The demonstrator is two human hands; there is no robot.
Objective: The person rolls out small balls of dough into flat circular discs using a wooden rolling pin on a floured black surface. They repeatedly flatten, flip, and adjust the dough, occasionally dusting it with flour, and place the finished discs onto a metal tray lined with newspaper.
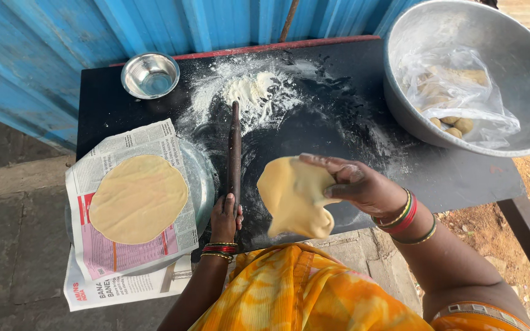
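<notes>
You are looking down at a black, flour-dusted tabletop (pixel 461 175) set against a blue corrugated metal wall (pixel 44 49). Your right hand (pixel 357 184) is raised just above the table, its fingers pinching the upper right edge of a thin, pale yellow round of rolled dough (pixel 292 196), which hangs limp and folds slightly under its own weight, clear of the surface. Your left hand (pixel 225 217) is closed around the near end of a dark wooden rolling pin (pixel 235 150); the pin lies on the table, pointing away from you towards a loose heap of white flour (pixel 249 89) near the far edge. Both wrists carry red, green and gold bangles, and orange and yellow patterned cloth fills the bottom of the view.

To your left, a second flat round of pale dough (pixel 137 197) lies spread on a sheet of newspaper (pixel 102 257), which covers a round steel plate (pixel 202 178) at the table's left edge. A small empty steel bowl (pixel 150 75) stands at the far left corner. At the far right, a large steel basin (pixel 510 55) overhangs the table; inside it a clear plastic bag (pixel 461 92) partly covers several small balls of dough (pixel 455 125)
</notes>
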